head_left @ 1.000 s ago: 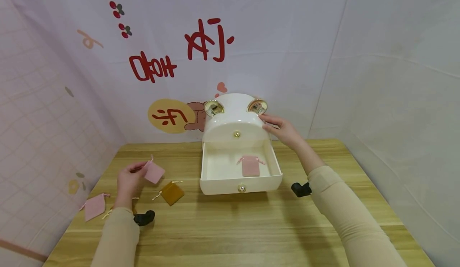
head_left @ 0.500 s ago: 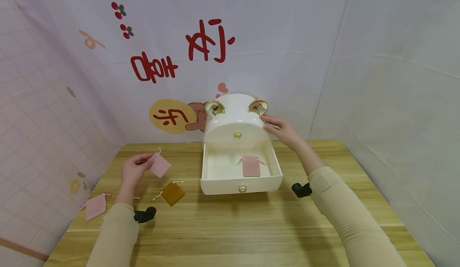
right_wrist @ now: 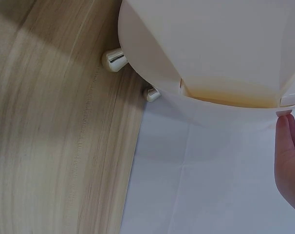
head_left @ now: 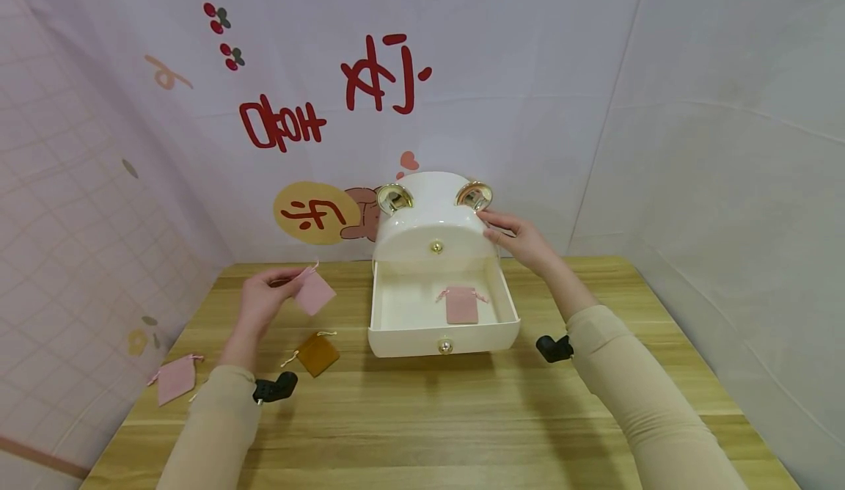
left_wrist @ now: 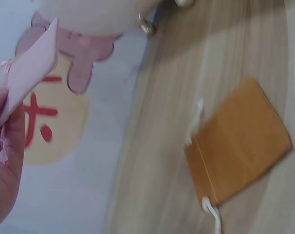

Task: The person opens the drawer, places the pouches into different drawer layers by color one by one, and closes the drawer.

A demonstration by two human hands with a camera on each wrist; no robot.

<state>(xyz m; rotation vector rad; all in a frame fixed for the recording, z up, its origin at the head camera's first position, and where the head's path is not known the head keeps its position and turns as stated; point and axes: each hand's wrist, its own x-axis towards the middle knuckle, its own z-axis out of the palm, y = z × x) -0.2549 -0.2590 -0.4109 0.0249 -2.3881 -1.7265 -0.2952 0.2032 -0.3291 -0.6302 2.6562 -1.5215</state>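
My left hand (head_left: 262, 299) pinches a pink drawstring pouch (head_left: 315, 293) by its gathered top, held up left of the white storage box (head_left: 432, 207). In the left wrist view the same pouch (left_wrist: 30, 68) hangs out past the fingers. The box's lower drawer (head_left: 403, 343) is pulled out, and another pink pouch (head_left: 461, 306) lies flat inside it, toward the right. With fingers extended, my right hand (head_left: 524, 244) touches the box's right side just below a gold ear-like piece (head_left: 474, 196). In the right wrist view those fingertips (right_wrist: 284, 119) meet the box's edge.
A mustard-brown drawstring pouch (head_left: 318, 354) lies on the wooden table (head_left: 422, 431) between my left forearm and the drawer. Farther left is one more pink pouch (head_left: 176, 380). A printed cloth wall (head_left: 528, 72) rises close behind the box.
My left hand has moved right and away from me with the pink pouch, nearer the drawer. My right hand, the box and the pouch in the drawer have stayed put.
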